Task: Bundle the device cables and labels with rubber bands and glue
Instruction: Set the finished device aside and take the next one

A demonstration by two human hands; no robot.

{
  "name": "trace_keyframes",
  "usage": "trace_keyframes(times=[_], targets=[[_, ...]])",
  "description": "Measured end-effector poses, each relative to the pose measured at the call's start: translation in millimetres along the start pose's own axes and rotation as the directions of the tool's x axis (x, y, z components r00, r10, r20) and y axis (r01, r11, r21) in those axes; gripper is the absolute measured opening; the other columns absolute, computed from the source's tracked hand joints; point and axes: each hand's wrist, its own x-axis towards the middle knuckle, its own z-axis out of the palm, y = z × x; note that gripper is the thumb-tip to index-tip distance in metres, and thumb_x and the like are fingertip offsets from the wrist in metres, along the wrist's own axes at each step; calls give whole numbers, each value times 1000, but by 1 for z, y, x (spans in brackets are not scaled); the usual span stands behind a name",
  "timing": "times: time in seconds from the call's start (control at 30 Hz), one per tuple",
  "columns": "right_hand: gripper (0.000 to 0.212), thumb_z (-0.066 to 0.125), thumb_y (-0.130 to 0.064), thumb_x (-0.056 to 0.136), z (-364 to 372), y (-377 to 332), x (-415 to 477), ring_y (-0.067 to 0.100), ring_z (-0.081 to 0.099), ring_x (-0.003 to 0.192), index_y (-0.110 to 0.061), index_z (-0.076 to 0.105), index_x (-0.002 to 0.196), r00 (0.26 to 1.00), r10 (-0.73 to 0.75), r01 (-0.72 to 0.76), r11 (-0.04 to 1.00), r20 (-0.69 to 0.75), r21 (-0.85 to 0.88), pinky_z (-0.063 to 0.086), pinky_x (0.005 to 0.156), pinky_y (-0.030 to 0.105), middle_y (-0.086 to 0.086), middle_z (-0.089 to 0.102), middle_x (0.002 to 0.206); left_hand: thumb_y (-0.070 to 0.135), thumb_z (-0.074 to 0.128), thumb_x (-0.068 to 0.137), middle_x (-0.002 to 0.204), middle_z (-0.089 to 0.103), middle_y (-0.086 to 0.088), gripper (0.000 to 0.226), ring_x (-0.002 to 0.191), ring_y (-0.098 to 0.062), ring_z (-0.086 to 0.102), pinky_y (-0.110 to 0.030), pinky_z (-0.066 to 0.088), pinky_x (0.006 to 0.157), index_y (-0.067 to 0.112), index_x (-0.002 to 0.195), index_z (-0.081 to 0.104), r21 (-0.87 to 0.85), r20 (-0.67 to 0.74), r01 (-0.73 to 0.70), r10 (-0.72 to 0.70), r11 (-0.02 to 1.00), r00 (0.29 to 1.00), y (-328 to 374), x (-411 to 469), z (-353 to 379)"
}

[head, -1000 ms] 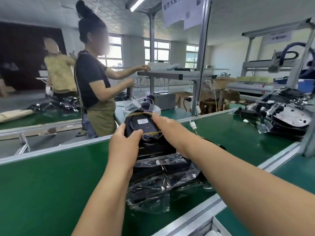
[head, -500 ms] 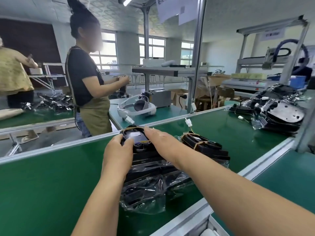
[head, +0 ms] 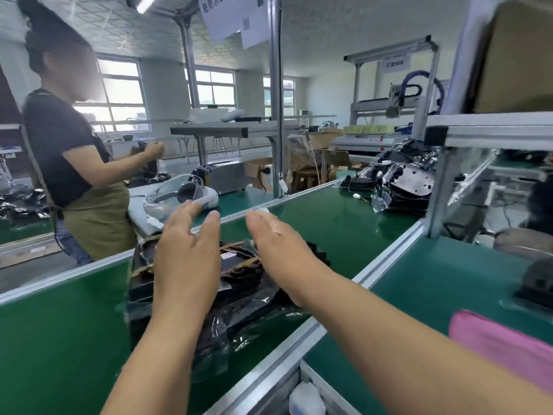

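Head view: at frame centre, a stack of black devices (head: 239, 280) bound with tan rubber bands (head: 232, 244) lies on plastic bags (head: 239, 324) on the green counter (head: 59, 339). The left hand (head: 185, 265) and right hand (head: 281, 253) are over it. The left's fingers are straight and slightly apart, the right's straight and together, and neither grips anything.

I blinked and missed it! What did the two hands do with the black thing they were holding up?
Both hands lowered the black banded device onto the pile of plastic-wrapped devices and let go. Now the left hand and right hand hover open over it, fingers straight. The pile stayed on the green table, and the white headset stayed on the next table.
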Motion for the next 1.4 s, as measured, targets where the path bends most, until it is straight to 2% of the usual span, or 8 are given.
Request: trace_keyframes(times=[0.13, 0.47, 0.67, 0.87, 0.97, 1.1, 1.27, 1.4], targets=[[43, 34, -45, 103, -63, 18, -28, 5, 45, 111, -25, 48, 139, 975, 46, -41, 999, -216, 26, 32, 94, 24, -8, 54, 133, 40, 51, 98, 133, 60, 7, 38, 119, -12, 55, -32, 42, 98, 27, 133, 59, -111, 208, -8, 31, 994, 978, 28, -29, 62], [33, 35, -41, 100, -223, 65, -121, 3, 50, 82, -21, 60, 109, 740, 204, -223, 973, -640, 52, 39, 71, 27, -10, 58, 96, 37, 54, 96, 136, 59, 7, 40, 124, -11, 53, -26, 36, 101, 23, 133, 59, -283, 571, -68, 225, 957, 789, 121, -120, 211], [29, 32, -30, 99, -282, 89, -165, 15, 44, 77, -13, 52, 86, 628, 245, -340, 940, -739, 23, 38, 70, 34, 3, 54, 91, 38, 55, 97, 134, 61, 5, 40, 125, -13, 54, -34, 39, 108, 21, 132, 60, -322, 667, -73, 280, 944, 690, 154, -166, 278], [28, 31, -18, 102, -326, 122, -182, 28, 53, 101, -2, 55, 101, 520, 274, -437, 899, -809, 24, 41, 91, 40, 8, 54, 102, 41, 52, 97, 141, 57, 2, 47, 130, -16, 50, -35, 37, 111, 19, 138, 56, -294, 767, -85, 288, 952, 574, 170, -198, 341], [35, 32, -22, 103, -345, 142, -183, 24, 50, 96, -1, 59, 113, 476, 307, -438, 895, -824, 80, 43, 94, 42, 10, 56, 104, 42, 51, 98, 144, 54, 0, 50, 133, -18, 48, -36, 35, 111, 18, 141, 52, -277, 797, -106, 291, 955, 530, 175, -205, 371], [28, 33, -24, 99, -363, 172, -179, 25, 40, 78, -12, 45, 76, 386, 392, -503, 849, -835, 165, 36, 74, 35, 6, 47, 84, 47, 47, 99, 150, 47, -3, 57, 137, -21, 44, -36, 33, 110, 17, 147, 44, -211, 847, -112, 239, 971, 475, 172, -211, 410], [37, 35, -34, 100, -380, 210, -173, 28, 49, 104, -6, 49, 119, 330, 510, -569, 779, -794, 264, 38, 82, 33, 7, 45, 129, 49, 45, 99, 158, 34, -8, 67, 143, -26, 35, -40, 31, 113, 14, 154, 28, -108, 895, -68, 126, 992, 428, 162, -217, 454], [54, 37, -37, 101, -386, 224, -167, 29, 40, 132, -13, 31, 149, 338, 536, -565, 773, -773, 289, 34, 97, 34, 7, 30, 154, 49, 43, 100, 160, 29, -12, 71, 145, -29, 31, -39, 28, 114, 8, 155, 23, -29, 916, -47, 46, 998, 400, 156, -224, 476]])
